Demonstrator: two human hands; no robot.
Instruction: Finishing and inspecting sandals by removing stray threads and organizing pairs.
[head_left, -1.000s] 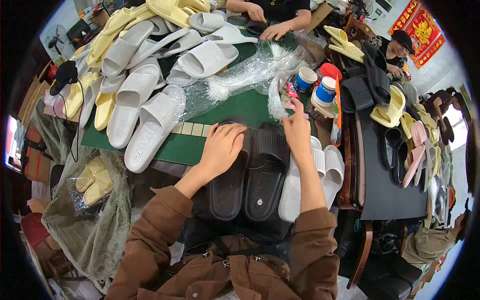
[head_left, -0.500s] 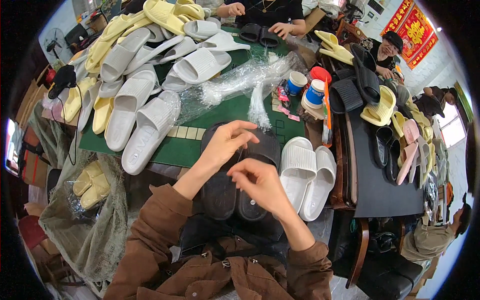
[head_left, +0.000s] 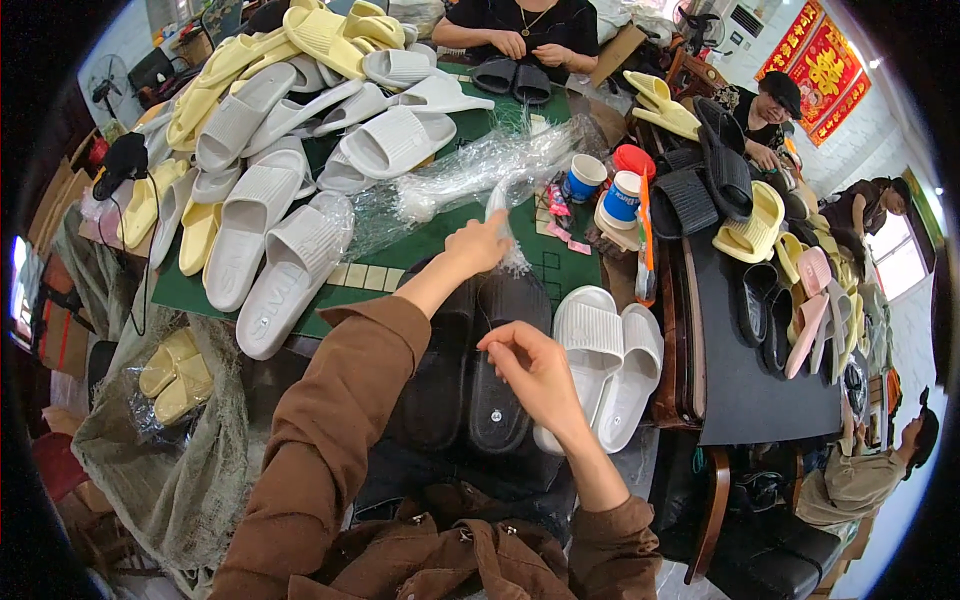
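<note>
Left hand (head_left: 478, 243) is about mid-frame, at the white strands (head_left: 497, 200) over the green mat (head_left: 575, 262); its fingers bend in at the near part of the bunch, but the tips are hidden, so I can't tell if they're clamped on any or just touching; right hand (head_left: 537, 368) sits a bit lower, fingers curled, thumb and forefinger close together; there's a faint thin line by those tips, and I can't say whether it's pinched. Black slippers (head_left: 497, 390) are side by side in the lower middle of the frame, partly behind both hands; the pale slippers (head_left: 590, 340) are just beside them on the right.

For picking strands out of a bunch like that, I'd use just the tips of thumb and forefinger and draw one out along its length; yanking sideways would probably tangle the lot; a free hand could hold the rest down. Watch the clear plastic (head_left: 455, 180) just above in the frame, looks easy to snag; and keep the brown sleeve (head_left: 330, 420) lifted off the black slippers so they don't get nudged crooked.
</note>
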